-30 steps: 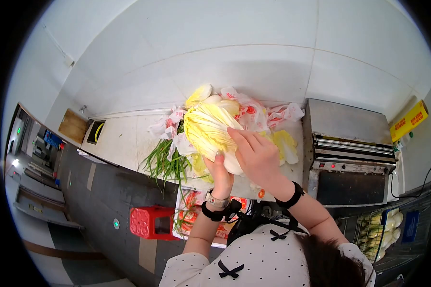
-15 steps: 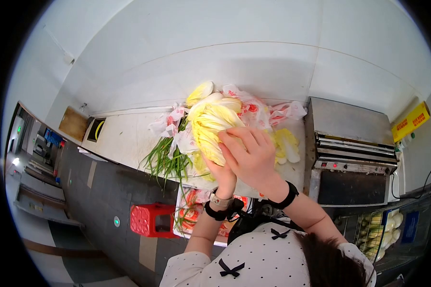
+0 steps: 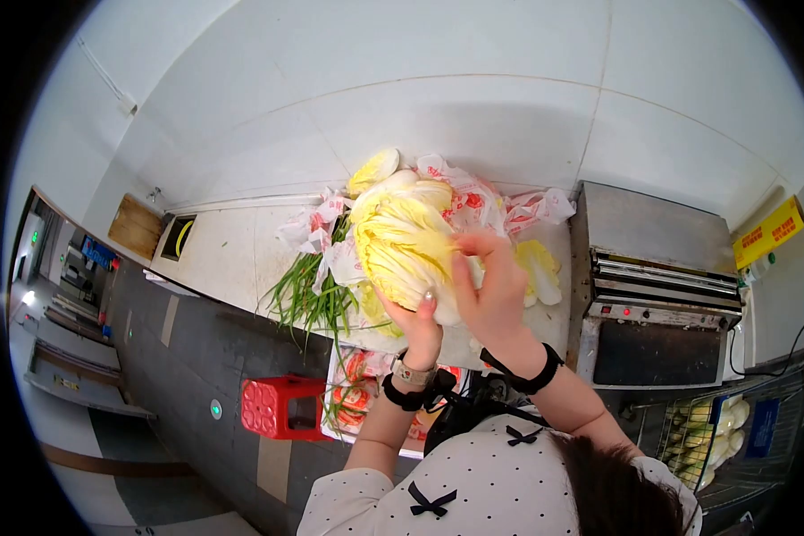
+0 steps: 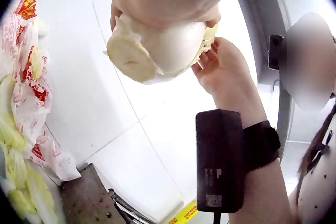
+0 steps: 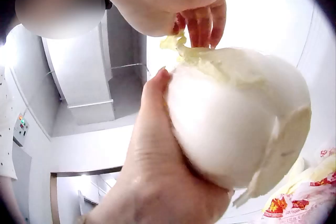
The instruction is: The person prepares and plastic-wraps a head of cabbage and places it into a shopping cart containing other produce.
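Observation:
A Chinese cabbage [image 3: 402,241] with yellow frilly leaves is held up over the counter. My left hand [image 3: 415,329] grips it from below, thumb along its near side. In the right wrist view the cabbage's smooth white base [image 5: 220,119] sits in that palm, and the left wrist view shows its cut stem end [image 4: 128,58]. My right hand [image 3: 494,290] is at the cabbage's right side, pinching the frilled edge of an outer leaf [image 5: 176,40] between thumb and fingers. Behind the held cabbage lie other pale cabbages, partly hidden.
Printed plastic bags [image 3: 473,196], green onions [image 3: 308,295] and loose leaves [image 3: 538,272] lie on the counter [image 3: 232,255]. A wrapping machine [image 3: 657,268] stands to the right. Below are a red stool [image 3: 272,409], a box of packages [image 3: 353,393] and a wire cart [image 3: 688,438].
The cabbage has turned in my left hand. My right hand has moved from lying across its front to its right edge, where the fingers have closed on a leaf.

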### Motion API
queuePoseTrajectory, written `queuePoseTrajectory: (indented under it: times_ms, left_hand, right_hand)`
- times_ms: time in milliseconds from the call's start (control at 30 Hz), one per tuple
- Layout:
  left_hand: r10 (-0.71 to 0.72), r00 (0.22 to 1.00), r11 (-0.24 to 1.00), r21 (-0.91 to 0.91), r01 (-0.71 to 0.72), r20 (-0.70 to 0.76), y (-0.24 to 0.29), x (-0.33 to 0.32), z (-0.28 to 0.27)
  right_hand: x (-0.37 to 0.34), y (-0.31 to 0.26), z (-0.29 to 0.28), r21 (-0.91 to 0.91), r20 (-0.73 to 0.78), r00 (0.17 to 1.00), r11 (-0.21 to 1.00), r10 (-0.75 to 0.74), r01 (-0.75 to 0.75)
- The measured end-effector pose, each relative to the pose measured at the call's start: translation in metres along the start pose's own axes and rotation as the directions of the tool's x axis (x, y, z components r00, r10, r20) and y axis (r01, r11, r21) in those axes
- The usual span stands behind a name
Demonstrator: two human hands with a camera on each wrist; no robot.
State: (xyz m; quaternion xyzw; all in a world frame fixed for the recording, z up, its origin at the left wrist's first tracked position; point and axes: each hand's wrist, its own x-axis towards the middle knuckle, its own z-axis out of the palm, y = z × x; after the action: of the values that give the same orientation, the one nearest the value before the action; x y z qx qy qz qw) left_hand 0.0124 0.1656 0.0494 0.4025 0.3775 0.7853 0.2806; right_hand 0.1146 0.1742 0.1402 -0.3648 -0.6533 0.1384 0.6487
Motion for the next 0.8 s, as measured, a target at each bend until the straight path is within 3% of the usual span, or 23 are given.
queuePoseTrajectory:
  times_ms: [33,133,233,333,400,500,700,800]
  left_hand:
    - [0.023,0.999,1.0,0.019,-0.024,0.032,-0.001,0.0,-0.002]
    - [-0.113,0.994,0.993,0.046,0.113,-0.004,0.0,-0.006,-0.001]
    - [-0.073,0.997,0.995,-0.064,0.075,0.033,0.008,-0.006,0.005]
    - [-0.033,0.999,0.997,0.066,0.033,0.008,0.003,-0.011,-0.001]
    - [-0.001,0.999,0.998,0.056,-0.001,0.047,0.004,-0.007,-0.005]
    - [0.015,0.999,0.995,0.094,-0.02,0.05,0.011,-0.001,0.001]
    - [0.007,0.996,0.999,0.03,-0.01,0.094,0.001,0.001,-0.005]
    - [-0.009,0.993,1.0,0.003,0.009,0.12,-0.005,-0.002,-0.01]
  right_hand:
    - [0.001,-0.003,0.0,0.01,0.04,0.998,0.999,-0.043,0.043]
    - [0.006,-0.011,-0.001,-0.013,0.12,0.983,0.99,-0.141,0.143]
    - [0.003,-0.009,0.0,-0.122,0.157,0.974,0.975,-0.164,0.184]
    - [-0.001,-0.008,-0.004,-0.161,0.208,0.966,0.969,-0.153,0.188]
    - [-0.004,-0.001,-0.005,-0.16,0.204,0.969,0.972,-0.137,0.171]
    - [-0.004,0.002,-0.01,-0.238,0.27,0.937,0.928,-0.221,0.287]
    - [-0.003,-0.013,-0.015,-0.291,0.255,0.966,0.956,0.044,0.033]
    - [-0.005,-0.003,-0.018,-0.24,0.338,0.94,0.97,0.047,0.038]
